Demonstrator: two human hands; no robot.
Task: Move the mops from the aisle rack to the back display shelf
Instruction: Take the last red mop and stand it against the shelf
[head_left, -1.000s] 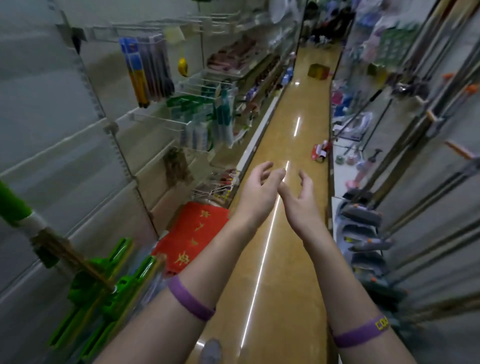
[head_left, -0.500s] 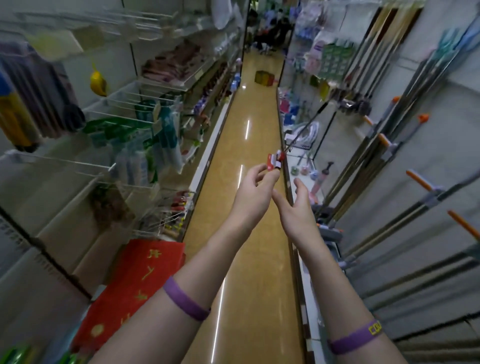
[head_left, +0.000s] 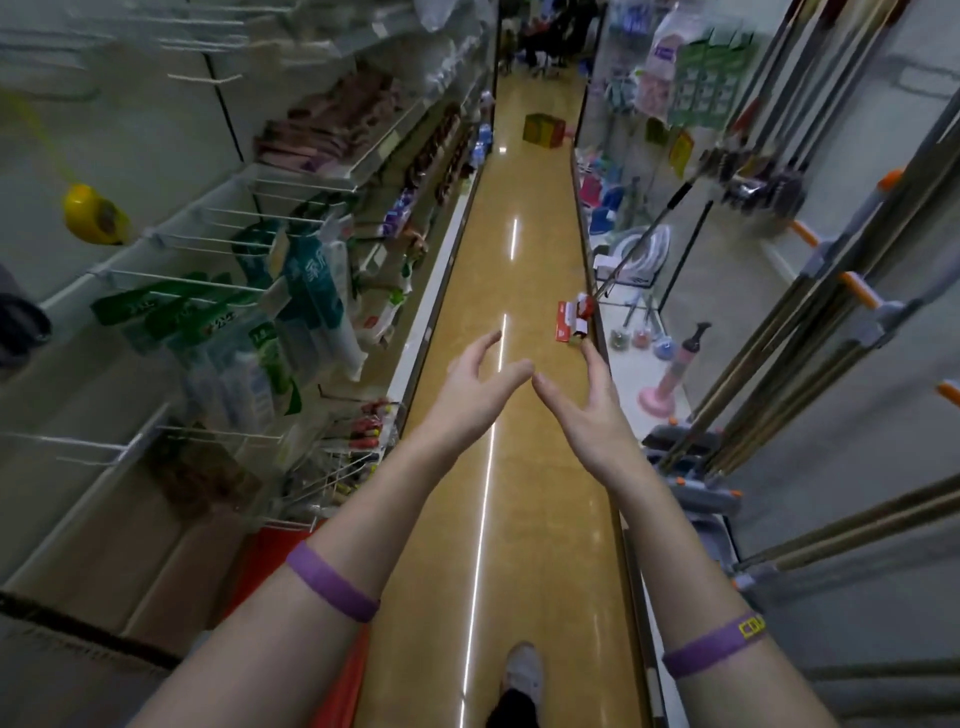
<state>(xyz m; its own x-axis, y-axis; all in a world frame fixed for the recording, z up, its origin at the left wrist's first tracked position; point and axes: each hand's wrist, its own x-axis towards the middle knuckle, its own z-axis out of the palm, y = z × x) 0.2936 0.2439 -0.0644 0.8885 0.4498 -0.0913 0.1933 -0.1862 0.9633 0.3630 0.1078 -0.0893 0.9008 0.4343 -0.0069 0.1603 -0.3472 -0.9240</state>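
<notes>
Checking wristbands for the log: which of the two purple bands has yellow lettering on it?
The wristband on the right forearm; yellow letters show near its outer end. The left forearm's band is plain purple.

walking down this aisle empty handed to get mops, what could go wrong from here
1. The red and white package lies on the floor by the right shelf edge, just ahead; a foot could catch it.
2. Mop handles lean out from the right rack; pulling one with the right hand may topple its neighbours.
3. A box sits mid-aisle farther on, and a long mop could clip it. The left hand is also empty.
</notes>
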